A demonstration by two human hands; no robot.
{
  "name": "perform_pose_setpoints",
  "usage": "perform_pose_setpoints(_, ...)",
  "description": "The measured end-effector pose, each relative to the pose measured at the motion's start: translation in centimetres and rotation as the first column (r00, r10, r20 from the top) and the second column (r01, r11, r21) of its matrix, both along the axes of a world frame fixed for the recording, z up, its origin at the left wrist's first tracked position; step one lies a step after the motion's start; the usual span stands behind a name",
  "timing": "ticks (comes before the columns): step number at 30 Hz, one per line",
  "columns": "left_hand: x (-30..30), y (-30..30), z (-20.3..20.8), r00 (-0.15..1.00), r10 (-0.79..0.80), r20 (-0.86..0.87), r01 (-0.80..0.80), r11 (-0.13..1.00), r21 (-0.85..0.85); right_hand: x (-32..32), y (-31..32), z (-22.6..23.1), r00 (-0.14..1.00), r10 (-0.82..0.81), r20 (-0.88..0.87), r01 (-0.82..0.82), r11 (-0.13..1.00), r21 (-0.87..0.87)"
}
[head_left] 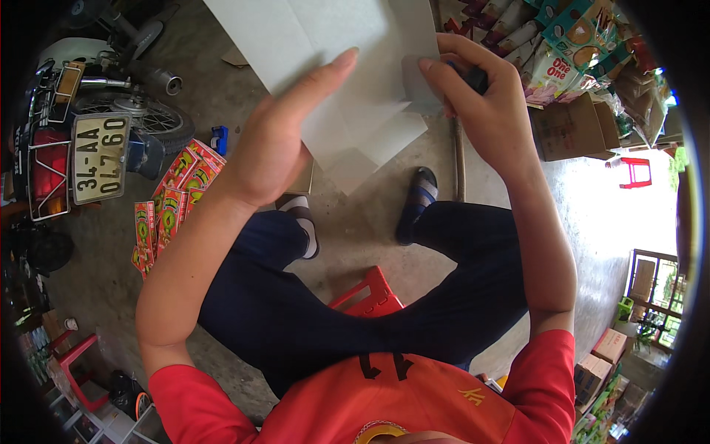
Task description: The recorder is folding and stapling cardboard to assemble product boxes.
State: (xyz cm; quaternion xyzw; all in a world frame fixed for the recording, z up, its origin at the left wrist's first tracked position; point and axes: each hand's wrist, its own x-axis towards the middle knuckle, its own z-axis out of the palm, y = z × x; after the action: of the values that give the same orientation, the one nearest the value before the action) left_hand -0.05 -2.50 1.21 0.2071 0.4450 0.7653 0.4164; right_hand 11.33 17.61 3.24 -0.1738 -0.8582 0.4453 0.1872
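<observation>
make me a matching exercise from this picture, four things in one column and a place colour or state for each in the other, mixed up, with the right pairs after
Things:
1. pale sheet
2. motorbike
3. packets
4. trousers

Places, colours, states:
A. red with green, strewn on the floor
B. dark blue, worn on the person's legs
C. held up between the left hand and right hand
D. at the upper left of the picture

Right pairs: 1-C, 2-D, 3-A, 4-B

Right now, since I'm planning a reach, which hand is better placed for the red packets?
Left hand, probably: nearer the red packets, on the same side. The right hand is farther across, seemingly curled around a dark object.
</observation>
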Motion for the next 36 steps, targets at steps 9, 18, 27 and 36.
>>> perform_pose_setpoints(9, 1.0, 0.5, 0.4, 0.997, 0.074, 0.007, -0.074, 0.997, -0.008, 0.5, -3.0, -1.4, 0.999, 0.016, -0.028, 0.007, 0.743, 0.670)
perform_pose_setpoints(18, -3.7, -1.4, 0.2, 0.989, -0.045, 0.142, 0.019, 0.984, 0.180, 0.7, -1.7, 0.7, 0.989, 0.148, -0.019, -0.138, 0.957, 0.256)
perform_pose_setpoints(27, -3.8, -1.4, 0.1, 0.990, 0.056, 0.132, -0.065, 0.996, 0.065, 0.5, -0.8, 0.6, 0.968, 0.234, -0.095, -0.143, 0.816, 0.559)
perform_pose_setpoints(36, -2.9, -1.0, 0.3, 0.988, 0.051, 0.147, -0.062, 0.996, 0.069, 0.9, -1.4, 0.7, 0.980, 0.198, -0.034, -0.138, 0.785, 0.604)
